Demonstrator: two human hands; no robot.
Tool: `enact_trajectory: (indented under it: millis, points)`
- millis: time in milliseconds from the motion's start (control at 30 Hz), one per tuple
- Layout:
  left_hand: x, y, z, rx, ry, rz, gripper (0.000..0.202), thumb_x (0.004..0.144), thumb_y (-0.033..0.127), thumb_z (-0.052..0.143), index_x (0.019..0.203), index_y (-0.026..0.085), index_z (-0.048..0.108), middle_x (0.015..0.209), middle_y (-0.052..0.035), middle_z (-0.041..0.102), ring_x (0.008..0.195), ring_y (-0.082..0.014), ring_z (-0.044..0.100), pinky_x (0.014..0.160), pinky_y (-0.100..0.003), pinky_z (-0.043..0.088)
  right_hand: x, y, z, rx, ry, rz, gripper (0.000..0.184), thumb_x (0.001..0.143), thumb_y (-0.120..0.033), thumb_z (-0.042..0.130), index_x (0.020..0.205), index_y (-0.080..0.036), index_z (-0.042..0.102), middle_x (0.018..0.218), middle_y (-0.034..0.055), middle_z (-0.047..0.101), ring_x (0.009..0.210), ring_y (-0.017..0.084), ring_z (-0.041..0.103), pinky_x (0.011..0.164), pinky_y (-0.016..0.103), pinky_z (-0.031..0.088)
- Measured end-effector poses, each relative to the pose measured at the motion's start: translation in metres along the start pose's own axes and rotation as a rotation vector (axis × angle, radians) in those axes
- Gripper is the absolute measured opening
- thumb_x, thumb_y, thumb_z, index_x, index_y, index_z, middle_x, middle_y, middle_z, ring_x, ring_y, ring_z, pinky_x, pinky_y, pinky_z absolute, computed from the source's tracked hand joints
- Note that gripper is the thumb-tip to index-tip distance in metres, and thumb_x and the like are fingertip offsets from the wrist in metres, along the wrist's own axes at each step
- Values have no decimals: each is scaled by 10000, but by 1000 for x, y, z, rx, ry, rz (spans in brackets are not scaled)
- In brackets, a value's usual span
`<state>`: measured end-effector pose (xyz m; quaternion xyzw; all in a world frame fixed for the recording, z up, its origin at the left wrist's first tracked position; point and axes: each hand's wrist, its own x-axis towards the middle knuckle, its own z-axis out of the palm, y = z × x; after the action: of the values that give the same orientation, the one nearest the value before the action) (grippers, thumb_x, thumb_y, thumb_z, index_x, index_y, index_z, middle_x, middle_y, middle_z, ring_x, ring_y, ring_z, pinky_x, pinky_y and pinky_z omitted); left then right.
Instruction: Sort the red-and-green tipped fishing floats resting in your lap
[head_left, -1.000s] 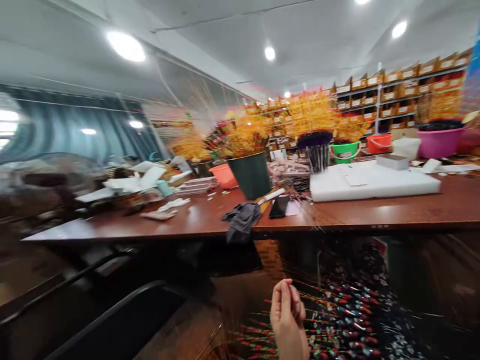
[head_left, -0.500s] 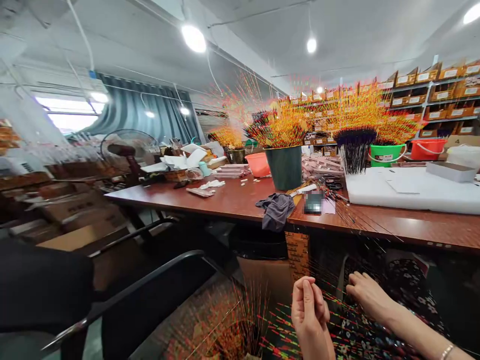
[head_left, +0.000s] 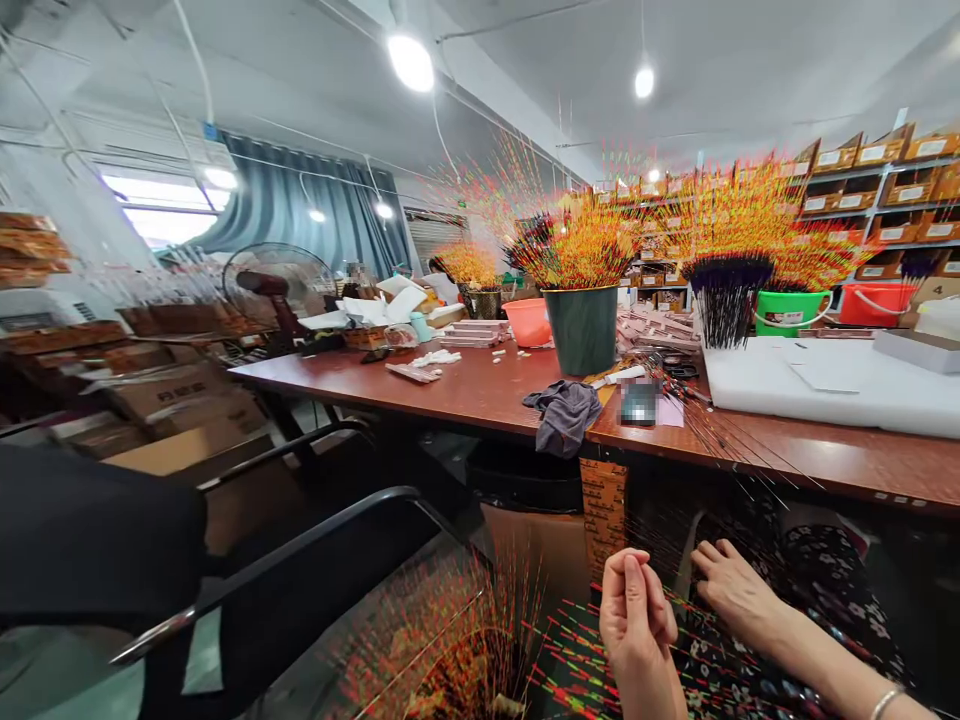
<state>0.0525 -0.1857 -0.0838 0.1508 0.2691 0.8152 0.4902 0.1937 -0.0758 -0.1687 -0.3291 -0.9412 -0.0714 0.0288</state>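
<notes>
My left hand (head_left: 637, 610) is raised at the lower middle, thumb and fingertips pinched together; anything between them is too thin to make out. To its right, my right hand (head_left: 739, 590) reaches in with curled fingers pointing down and left beside dark thin stems. What its fingertips hold is hidden. Fishing floats with banded red, yellow and green tips (head_left: 574, 650) fan out across my lap, behind and left of my left hand. Beside them stands a bunch of more floats (head_left: 442, 620), orange and red, low on the floor side.
On the brown table (head_left: 480, 385) stand a dark green bucket (head_left: 581, 330) full of floats, a grey cloth (head_left: 566, 415) and a white foam slab (head_left: 787, 390). A black chair (head_left: 300, 560) is at left. A bin (head_left: 525, 485) sits under the table edge.
The view has turned slightly left, so the scene sits further right. Both hands keep nearly the same pose, my left still pinched and my right still curled.
</notes>
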Motion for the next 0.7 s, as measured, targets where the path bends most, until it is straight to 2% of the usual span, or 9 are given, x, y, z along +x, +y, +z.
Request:
enact_trajectory:
  millis: [133,233,333,467,533,567,633,700]
  points:
    - [0,-1,4,24,36,-21,461,629,561,942,804,181,750,548,63,478,420,-16,238,371,-122,229,-2,1,19,-36,-6,53,183,811,22,734,765,-154,755,1063,124,718,1086,345,628,969,561,507]
    - [2,-2,6,30,84,-39,520,534,571,980,776,170,755,529,59,481,410,-11,239,361,-121,224,-2,-3,20,-33,-12,70,221,810,46,691,805,-158,776,1085,145,721,1105,351,629,1021,583,480]
    - [4,-6,2,29,75,-20,507,556,572,971,789,177,755,531,60,475,407,-5,228,361,-110,184,-1,-10,3,-7,-9,96,208,844,3,682,805,-173,785,1093,156,717,1094,347,633,1021,580,479]
    - [5,-7,-3,95,25,-5,462,654,589,917,819,197,736,559,70,461,425,-10,192,382,-115,144,-7,-15,-43,36,46,157,130,795,-65,713,790,-176,780,1119,179,695,1060,358,632,953,543,514]
    - [6,-9,-6,198,-62,-95,496,684,648,867,767,184,714,527,76,423,422,-22,188,389,-137,144,-22,-9,-70,51,86,198,141,762,-78,689,801,-186,771,1164,181,680,1059,361,625,935,538,517]
    - [6,-12,-9,281,-145,-155,542,698,702,822,716,173,704,492,74,399,409,-30,196,388,-154,136,-35,-4,-83,56,110,218,170,756,-75,654,809,-197,762,1199,175,669,1074,360,618,932,541,516]
    - [7,-28,-18,499,-386,-296,676,710,826,695,594,160,692,407,60,354,365,-49,234,383,-198,119,-72,13,-105,74,197,246,224,775,-87,570,811,-236,733,1259,136,651,1116,343,602,929,541,520]
    - [8,-53,-31,714,-632,-429,779,696,903,591,526,153,708,357,35,358,326,-63,288,385,-235,121,-122,32,-118,120,358,289,230,846,-178,512,763,-294,693,1261,65,653,1109,307,611,897,503,550]
